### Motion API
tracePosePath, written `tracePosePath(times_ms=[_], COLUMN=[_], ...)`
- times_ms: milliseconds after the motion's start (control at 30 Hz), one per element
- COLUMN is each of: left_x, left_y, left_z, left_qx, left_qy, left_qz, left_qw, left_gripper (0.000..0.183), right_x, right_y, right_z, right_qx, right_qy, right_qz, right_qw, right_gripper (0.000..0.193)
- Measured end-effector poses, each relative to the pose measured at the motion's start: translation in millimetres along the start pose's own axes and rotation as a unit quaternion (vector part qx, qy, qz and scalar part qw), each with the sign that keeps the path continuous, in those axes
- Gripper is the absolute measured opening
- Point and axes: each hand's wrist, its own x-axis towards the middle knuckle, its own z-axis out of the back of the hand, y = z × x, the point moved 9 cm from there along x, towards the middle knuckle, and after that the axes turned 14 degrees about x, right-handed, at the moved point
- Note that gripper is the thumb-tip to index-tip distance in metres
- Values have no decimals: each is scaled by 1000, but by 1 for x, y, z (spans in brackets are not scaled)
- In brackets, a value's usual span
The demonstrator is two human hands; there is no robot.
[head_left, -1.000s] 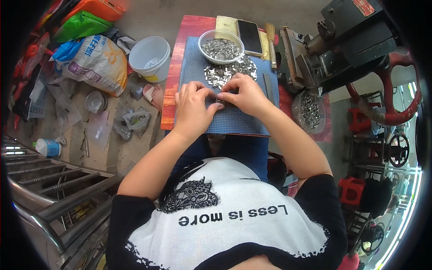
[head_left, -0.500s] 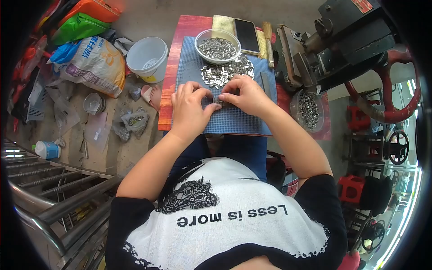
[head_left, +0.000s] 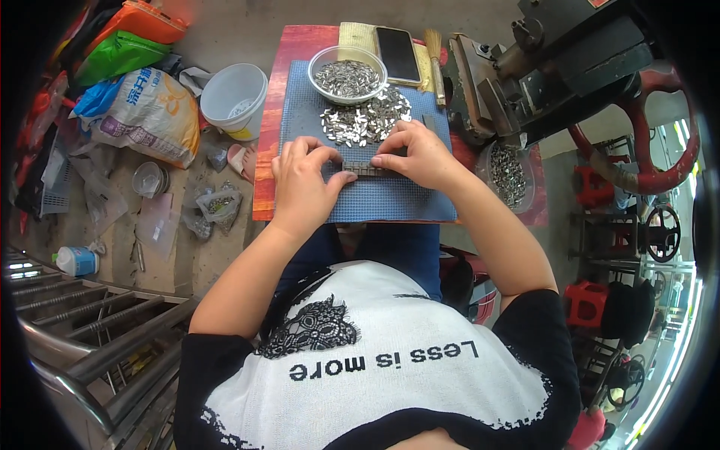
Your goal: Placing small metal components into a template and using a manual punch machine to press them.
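A short row of small grey metal pieces (head_left: pixel 363 169) lies on the blue ribbed mat (head_left: pixel 375 206), between my two hands. My left hand (head_left: pixel 306 176) curls round the left end of the row, thumb and fingers pinching it. At the right end, the thumb and forefinger of my right hand (head_left: pixel 421 156) close on the row; the other fingers are folded. Just beyond spreads a heap of loose shiny metal pieces (head_left: pixel 360 124). Behind it a clear round bowl (head_left: pixel 313 79) holds many more of them.
A phone (head_left: pixel 397 56) and a straw brush (head_left: pixel 436 71) lie at the board's far edge. To the right stands a dark machine with a red handwheel (head_left: pixel 637 180), above a tub of metal pieces (head_left: pixel 487 176). A white bucket (head_left: pixel 225 112) and a sack (head_left: pixel 161 120) are on the left.
My hands have moved apart, and the row of metal pieces now shows between them. The whole view has shifted slightly.
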Motion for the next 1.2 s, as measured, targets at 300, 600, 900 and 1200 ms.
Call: tracePosePath(times_ms=[300, 600, 900, 1200], left_x=[0, 0, 1, -1], left_y=[1, 0, -2, -8], left_z=[-1, -2, 2, 4], left_qx=[1, 6, 4, 0], left_qy=[1, 6, 3, -23], left_qz=[1, 1, -7, -45], left_qw=[1000, 1000, 1000, 999], left_gripper=[27, 28, 27, 24], right_x=[-10, -18, -19, 26], right_y=[-9, -21, -30, 19], right_z=[16, 28, 29, 77], right_qx=[-4, 28, 71, 33], right_qy=[14, 58, 50, -251], right_qz=[-23, -110, -143, -10], right_qw=[1000, 992, 986, 967], right_gripper=[16, 19, 21, 23])
